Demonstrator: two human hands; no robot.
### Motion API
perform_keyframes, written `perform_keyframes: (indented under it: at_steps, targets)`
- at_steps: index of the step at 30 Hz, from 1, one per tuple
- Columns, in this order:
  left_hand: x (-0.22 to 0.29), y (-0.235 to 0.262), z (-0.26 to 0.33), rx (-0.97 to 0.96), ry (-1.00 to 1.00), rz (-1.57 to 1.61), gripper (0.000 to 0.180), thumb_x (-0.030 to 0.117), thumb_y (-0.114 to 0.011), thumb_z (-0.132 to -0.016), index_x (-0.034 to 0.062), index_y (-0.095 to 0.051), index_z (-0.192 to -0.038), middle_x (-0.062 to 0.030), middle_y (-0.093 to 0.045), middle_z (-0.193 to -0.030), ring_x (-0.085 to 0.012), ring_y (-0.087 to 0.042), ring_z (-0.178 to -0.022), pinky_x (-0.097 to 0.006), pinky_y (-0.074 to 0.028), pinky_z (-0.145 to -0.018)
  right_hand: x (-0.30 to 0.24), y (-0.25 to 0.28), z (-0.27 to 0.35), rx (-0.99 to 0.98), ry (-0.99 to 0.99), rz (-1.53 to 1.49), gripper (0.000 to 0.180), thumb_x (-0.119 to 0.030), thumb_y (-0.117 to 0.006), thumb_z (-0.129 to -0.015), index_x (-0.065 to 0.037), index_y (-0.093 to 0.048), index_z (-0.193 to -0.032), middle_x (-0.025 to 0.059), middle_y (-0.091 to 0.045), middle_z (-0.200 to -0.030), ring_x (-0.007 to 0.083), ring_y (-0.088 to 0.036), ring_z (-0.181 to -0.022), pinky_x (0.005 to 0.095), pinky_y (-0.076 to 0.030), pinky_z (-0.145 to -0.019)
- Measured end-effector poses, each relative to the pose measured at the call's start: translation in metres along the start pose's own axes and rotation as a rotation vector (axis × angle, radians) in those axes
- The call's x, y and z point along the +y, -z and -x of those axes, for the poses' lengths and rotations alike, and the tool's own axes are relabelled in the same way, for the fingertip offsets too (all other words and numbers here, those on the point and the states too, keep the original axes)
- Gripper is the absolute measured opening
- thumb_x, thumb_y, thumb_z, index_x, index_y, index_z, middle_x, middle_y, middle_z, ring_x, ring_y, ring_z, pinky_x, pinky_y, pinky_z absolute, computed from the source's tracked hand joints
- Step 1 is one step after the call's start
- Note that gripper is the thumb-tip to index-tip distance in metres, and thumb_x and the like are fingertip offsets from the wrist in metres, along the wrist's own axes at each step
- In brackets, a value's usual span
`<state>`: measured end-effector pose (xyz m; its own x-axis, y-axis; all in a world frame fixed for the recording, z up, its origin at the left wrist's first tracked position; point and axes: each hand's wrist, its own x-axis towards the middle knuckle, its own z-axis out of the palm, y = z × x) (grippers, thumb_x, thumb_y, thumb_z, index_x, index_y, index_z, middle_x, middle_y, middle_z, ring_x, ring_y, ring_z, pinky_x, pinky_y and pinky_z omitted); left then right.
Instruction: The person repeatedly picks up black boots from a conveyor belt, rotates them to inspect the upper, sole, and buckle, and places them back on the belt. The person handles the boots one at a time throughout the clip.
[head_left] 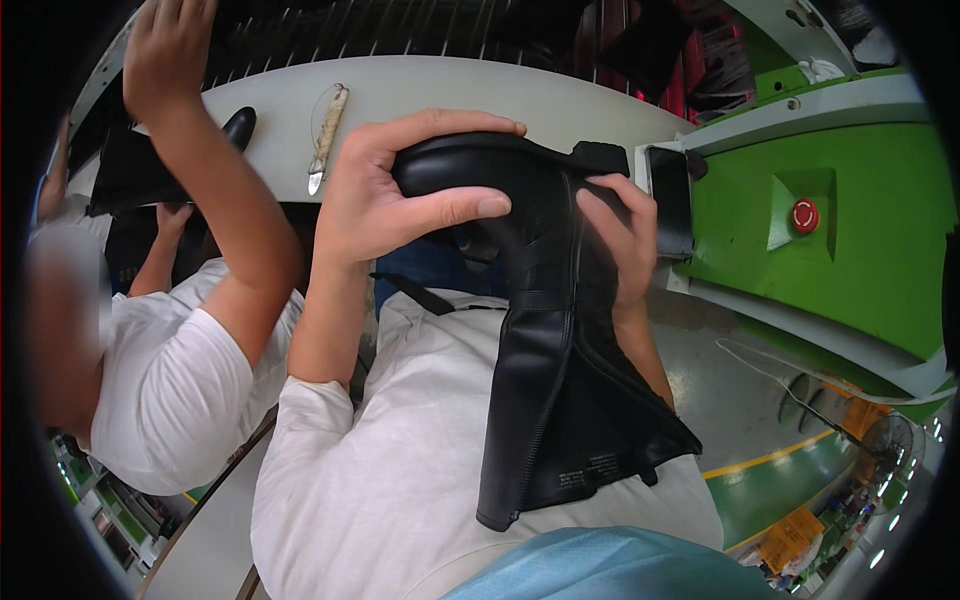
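Your left grip (385, 195) clasps a smooth, round-toed black boot (540, 330) at 11 o'clock; your part-hidden right grip (630, 235), at 2.

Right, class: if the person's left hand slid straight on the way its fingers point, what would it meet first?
Probably the raised heel of the black boot that the left hand holds: its fingers aim that way, though depth is unclear.

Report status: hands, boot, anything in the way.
Left hand gripping toe of black boot; right hand holding it near heel. Sole faces away, shaft toward white shirt. Nothing visibly blocking; co-worker's raised arm off left, apart from boot.
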<state>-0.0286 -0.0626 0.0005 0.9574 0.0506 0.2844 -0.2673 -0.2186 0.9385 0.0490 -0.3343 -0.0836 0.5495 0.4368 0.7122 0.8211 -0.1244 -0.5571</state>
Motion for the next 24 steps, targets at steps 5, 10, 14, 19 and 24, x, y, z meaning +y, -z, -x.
perform_keyframes:
  at_steps: [5, 10, 14, 19, 24]
  targets:
    - [-0.004, 0.006, -0.002, -0.016, 0.020, -0.093, 0.050, 0.011, -0.093, -0.087, -0.0048, -0.080, -0.133, -0.0181, -0.084, -0.125, -0.0249, -0.080, -0.114, -0.037, -0.064, -0.101, -0.003, -0.004, 0.003, -0.079, -0.146, -0.127, 0.058, 0.002, -0.085, -0.087, -0.002, -0.076, -0.144, 0.0167, -0.067, -0.139, 0.0283, -0.070, -0.123, 0.0353, -0.056, -0.106]
    - [-0.012, 0.001, -0.009, 0.072, 0.045, -0.015, 0.055, 0.021, -0.087, -0.095, -0.0081, -0.074, -0.140, -0.0235, -0.080, -0.133, -0.0311, -0.078, -0.122, -0.041, -0.062, -0.108, 0.005, -0.021, 0.010, -0.067, -0.445, -0.323, 0.060, -0.002, -0.092, -0.086, 0.000, -0.075, -0.143, 0.0155, -0.068, -0.141, 0.0234, -0.068, -0.129, 0.0343, -0.054, -0.113]
    - [-0.055, -0.003, -0.022, 0.143, -0.201, 0.299, 0.068, 0.050, -0.050, -0.118, -0.0113, -0.067, -0.142, -0.0313, -0.074, -0.139, -0.0400, -0.074, -0.129, -0.048, -0.060, -0.112, 0.011, -0.027, 0.030, -0.213, -0.684, -0.773, 0.067, -0.033, -0.090, -0.101, 0.003, -0.062, -0.149, 0.0169, -0.078, -0.121, 0.0267, -0.080, -0.093, 0.0378, -0.067, -0.077]
    - [-0.075, -0.017, -0.014, 0.295, 0.004, 0.727, 0.085, 0.057, -0.018, -0.124, -0.0066, -0.074, -0.113, -0.0256, -0.076, -0.110, -0.0352, -0.076, -0.105, -0.045, -0.062, -0.101, 0.004, -0.030, 0.030, -0.177, -0.924, -1.073, 0.057, -0.045, -0.075, -0.109, 0.005, -0.068, -0.137, 0.0189, -0.079, -0.109, 0.0232, -0.078, -0.080, 0.0350, -0.063, -0.066]
    - [-0.073, -0.023, -0.014, 0.397, 0.031, 0.718, 0.080, 0.056, -0.025, -0.124, -0.0034, -0.072, -0.096, -0.0208, -0.075, -0.095, -0.0287, -0.074, -0.089, -0.041, -0.061, -0.090, -0.003, -0.032, 0.028, -0.166, -0.914, -0.981, 0.037, -0.031, -0.079, -0.106, 0.003, -0.075, -0.121, 0.0130, -0.079, -0.098, 0.0186, -0.075, -0.076, 0.0335, -0.062, -0.066]
